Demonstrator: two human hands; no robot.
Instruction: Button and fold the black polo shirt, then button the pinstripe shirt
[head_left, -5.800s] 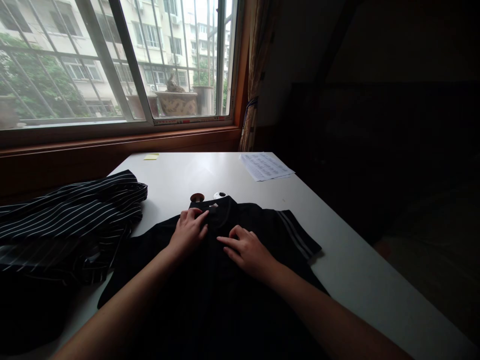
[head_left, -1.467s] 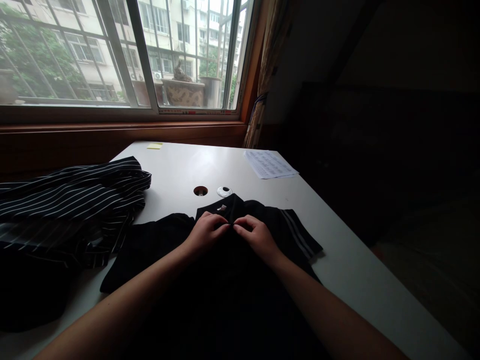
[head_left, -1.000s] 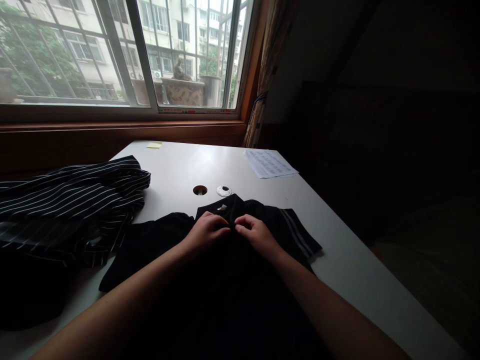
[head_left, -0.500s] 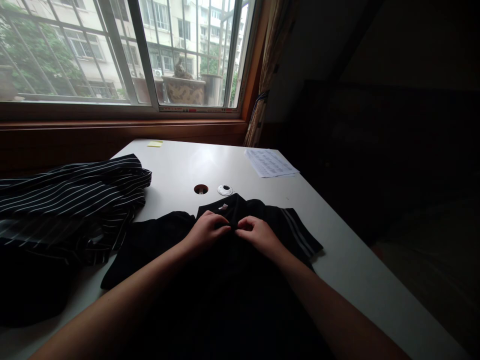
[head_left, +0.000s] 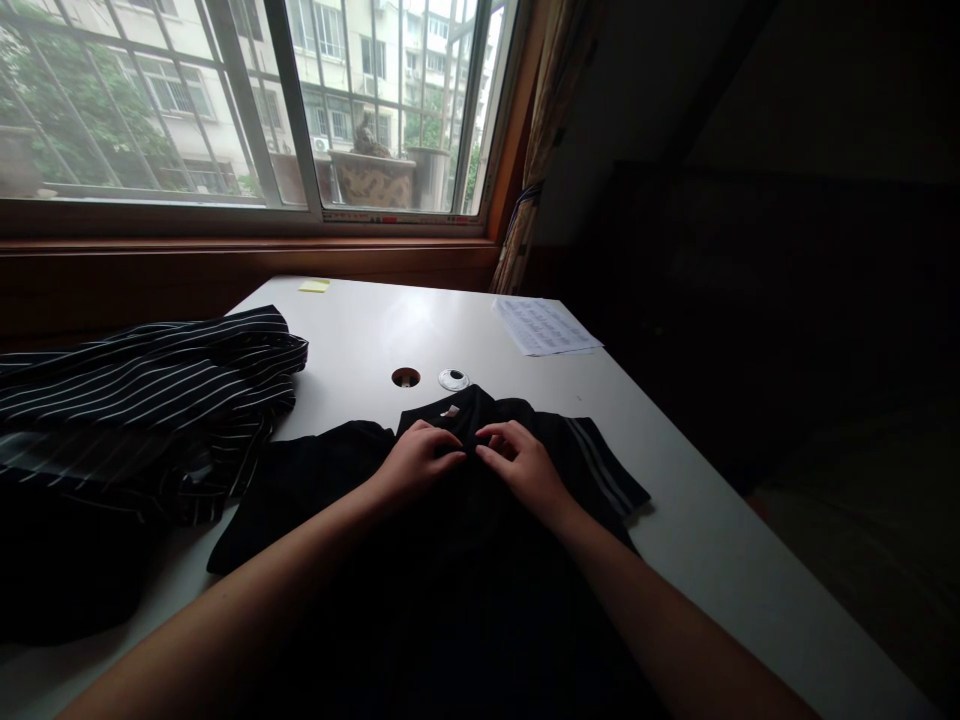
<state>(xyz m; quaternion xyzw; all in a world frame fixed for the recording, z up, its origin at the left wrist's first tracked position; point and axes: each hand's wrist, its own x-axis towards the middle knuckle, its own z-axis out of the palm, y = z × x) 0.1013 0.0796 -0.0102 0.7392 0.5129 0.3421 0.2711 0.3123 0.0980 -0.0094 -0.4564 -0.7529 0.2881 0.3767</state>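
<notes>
A black short-sleeved shirt (head_left: 465, 560) lies spread on the white table (head_left: 360, 330), collar toward the window. It has a small white label inside the collar and grey stripes on the right sleeve. At the front of the collar, my left hand (head_left: 421, 455) pinches the cloth between thumb and fingers. Just across from it is my right hand (head_left: 525, 468), its thumb and fingertips slightly apart over the same spot. Dark cloth and dim light hide any button there.
To the left lies a heap of black clothing with white stripes (head_left: 150, 370). Printed papers (head_left: 546, 326) and a yellow sticky note (head_left: 314, 286) rest near the far edge. A cable hole (head_left: 406, 378) and its round cover (head_left: 454, 379) are beyond the collar. A barred window (head_left: 375, 110) stands behind.
My right hand's thumb and fingers have parted a little and drawn slightly away from the collar front. My left hand stays at the collar. The view has shifted slightly.
</notes>
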